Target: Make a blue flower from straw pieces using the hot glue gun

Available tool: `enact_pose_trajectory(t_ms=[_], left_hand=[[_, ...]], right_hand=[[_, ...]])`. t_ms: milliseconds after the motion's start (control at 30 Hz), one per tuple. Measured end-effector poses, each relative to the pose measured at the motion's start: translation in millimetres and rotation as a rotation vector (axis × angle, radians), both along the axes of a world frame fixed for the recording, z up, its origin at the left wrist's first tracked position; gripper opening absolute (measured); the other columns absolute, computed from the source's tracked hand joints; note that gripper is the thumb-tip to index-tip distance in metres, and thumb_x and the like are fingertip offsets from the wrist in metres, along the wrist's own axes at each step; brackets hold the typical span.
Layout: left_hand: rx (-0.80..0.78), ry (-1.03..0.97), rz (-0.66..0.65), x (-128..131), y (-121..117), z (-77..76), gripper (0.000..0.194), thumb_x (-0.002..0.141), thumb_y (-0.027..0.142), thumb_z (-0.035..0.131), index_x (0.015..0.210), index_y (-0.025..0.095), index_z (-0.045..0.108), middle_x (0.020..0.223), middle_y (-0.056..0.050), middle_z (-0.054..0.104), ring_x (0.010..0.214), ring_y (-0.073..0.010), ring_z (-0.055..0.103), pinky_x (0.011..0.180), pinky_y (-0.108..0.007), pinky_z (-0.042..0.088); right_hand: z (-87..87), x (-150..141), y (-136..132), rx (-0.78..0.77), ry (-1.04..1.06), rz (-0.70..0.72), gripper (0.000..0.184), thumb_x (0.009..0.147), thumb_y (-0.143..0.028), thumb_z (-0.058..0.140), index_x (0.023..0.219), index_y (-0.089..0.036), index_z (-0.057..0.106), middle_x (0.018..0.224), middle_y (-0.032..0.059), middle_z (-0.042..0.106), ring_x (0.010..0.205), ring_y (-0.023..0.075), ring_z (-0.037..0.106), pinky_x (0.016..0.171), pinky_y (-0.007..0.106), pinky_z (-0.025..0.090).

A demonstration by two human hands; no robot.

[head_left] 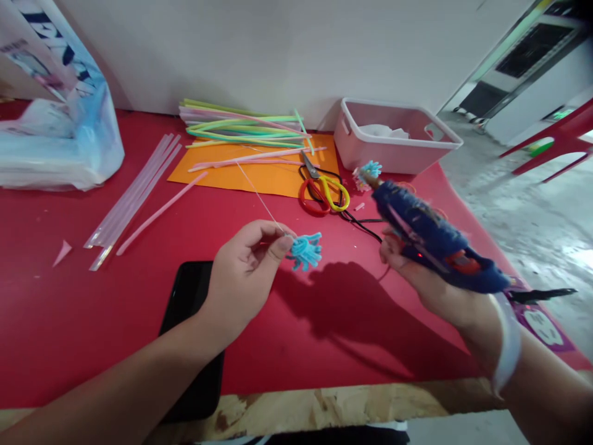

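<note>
My left hand (pixel 252 259) pinches a small light-blue flower of curled pipe cleaner (pixel 306 251) between thumb and forefinger, over the red table. A thin pale wire (pixel 259 196) runs from my fingertips up and to the left. On the right, my right hand (pixel 407 266) grips the handle of a dark-blue glue gun (pixel 430 238), raised above the table with its nozzle toward the upper left. A small red light glows on the gun's side. Beyond the nozzle lies another blue-and-pink flower piece (pixel 370 170), partly covered by the tip.
Scissors (pixel 324 185) with red and yellow handles lie on an orange sheet (pixel 222 176) beside a bundle of coloured pipe cleaners (pixel 245 127). A pink basket (pixel 393 145) stands behind. Clear-wrapped strips (pixel 134 198), a plastic bag (pixel 60 123) and a black phone (pixel 197 371) are leftward.
</note>
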State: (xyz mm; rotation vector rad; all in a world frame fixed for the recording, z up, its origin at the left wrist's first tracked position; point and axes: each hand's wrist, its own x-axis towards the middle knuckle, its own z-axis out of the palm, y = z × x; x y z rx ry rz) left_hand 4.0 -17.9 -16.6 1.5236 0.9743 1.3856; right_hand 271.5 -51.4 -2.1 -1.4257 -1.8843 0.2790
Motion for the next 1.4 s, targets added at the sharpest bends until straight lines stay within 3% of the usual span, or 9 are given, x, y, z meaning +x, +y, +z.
enact_pose_trajectory(t_ms=[100,233,467,633,1100,1400], left_hand=[[0.063,0.000,0.042,-0.3,-0.6,0.7,0.007,0.091,0.026,0.068,0.091,0.019,0.068,0.089,-0.003,0.076,0.084,-0.0150,0.073,0.078,-0.027,0.061],[0.098,0.021,0.076,-3.0,-1.9,0.3,0.003,0.093,0.023,0.066,0.094,0.022,0.069,0.093,-0.003,0.075,0.088,-0.0158,0.073,0.081,-0.029,0.061],[0.122,0.079,0.066,-5.0,-4.8,-4.7,0.006,0.093,0.024,0.067,0.097,0.025,0.070,0.095,-0.003,0.075,0.092,-0.0182,0.072,0.085,-0.033,0.059],[0.133,0.098,0.073,-5.3,-4.6,-7.2,0.004,0.092,0.025,0.068,0.095,0.023,0.069,0.096,-0.004,0.073,0.091,-0.0182,0.071,0.085,-0.033,0.058],[0.188,0.137,0.082,-4.5,-4.6,-4.1,0.002,0.091,0.020,0.067,0.091,0.022,0.068,0.090,-0.002,0.068,0.086,-0.0157,0.067,0.080,-0.031,0.054],[0.196,0.216,0.097,-6.1,-6.0,0.4,0.005,0.093,0.021,0.065,0.088,0.021,0.066,0.087,-0.001,0.069,0.083,-0.0136,0.065,0.078,-0.029,0.051]], right_hand=[[10.8,-14.6,-8.1,-0.113,-0.025,0.074,0.015,0.083,-0.019,0.062,0.095,-0.026,0.059,0.069,-0.0029,0.067,0.053,0.0154,0.063,0.046,0.025,0.050],[23.4,-26.9,-15.3,-0.082,-0.092,0.181,0.020,0.078,-0.013,0.059,0.093,-0.026,0.057,0.067,-0.0043,0.064,0.050,0.0126,0.059,0.045,0.023,0.045],[21.4,-37.0,-25.4,-0.024,-0.130,0.168,0.017,0.079,-0.019,0.056,0.096,-0.024,0.054,0.069,-0.0039,0.060,0.047,0.0091,0.047,0.047,0.023,0.039],[16.6,-34.4,-21.2,0.034,-0.183,0.266,0.017,0.083,-0.026,0.060,0.098,-0.023,0.053,0.070,-0.0033,0.057,0.051,0.0098,0.049,0.047,0.022,0.040],[12.8,-28.9,-21.8,0.184,-0.369,0.305,0.016,0.096,-0.028,0.050,0.106,-0.017,0.055,0.082,0.0057,0.065,0.067,0.0178,0.063,0.058,0.028,0.047],[21.5,-25.3,-21.7,0.193,-0.478,0.329,0.022,0.097,-0.033,0.045,0.102,-0.015,0.057,0.075,0.0064,0.065,0.061,0.0179,0.062,0.055,0.030,0.046]])
